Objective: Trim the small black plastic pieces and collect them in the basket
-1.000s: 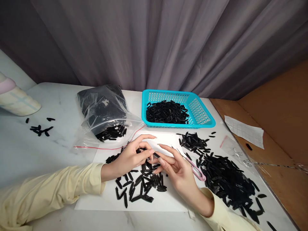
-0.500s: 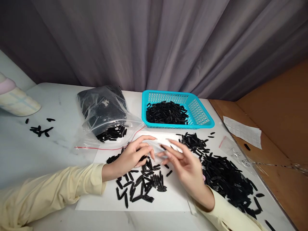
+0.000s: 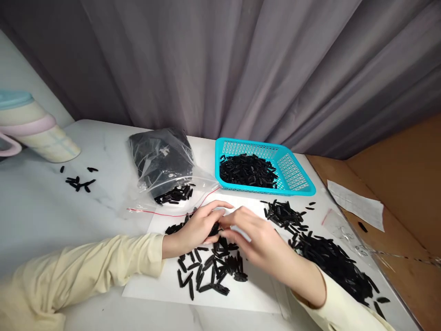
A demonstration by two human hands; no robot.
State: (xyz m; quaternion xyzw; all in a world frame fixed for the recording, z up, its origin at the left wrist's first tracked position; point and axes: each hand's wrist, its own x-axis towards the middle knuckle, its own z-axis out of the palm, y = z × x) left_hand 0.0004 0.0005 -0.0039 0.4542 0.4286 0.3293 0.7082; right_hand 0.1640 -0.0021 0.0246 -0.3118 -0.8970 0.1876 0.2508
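Small, slim black pieces (image 3: 210, 266) with ridged edges lie scattered on a white paper sheet (image 3: 158, 289) below my hands. My left hand (image 3: 198, 227) is closed around several black pieces (image 3: 213, 229), partly hidden by its fingers. From the right, my right hand (image 3: 258, 236) reaches over with thumb and fingers pinched at those pieces, its fingertips touching or very near my left fingers. A slim black piece seems to be in the pinch, though the fingertips largely cover it.
Behind stand a blue basket (image 3: 267, 191) of black pieces and an opened clear zip bag (image 3: 161, 161) with more. Heaps of black pieces (image 3: 334, 262) lie on the right, near a small clear bag (image 3: 344, 232). A tumbler (image 3: 51, 138) and loose pieces (image 3: 81, 184) are left.
My right hand has moved left, from apart to meeting my left hand, and its fingers have closed in. The whole view has shifted, bringing more of the tumbler into sight.
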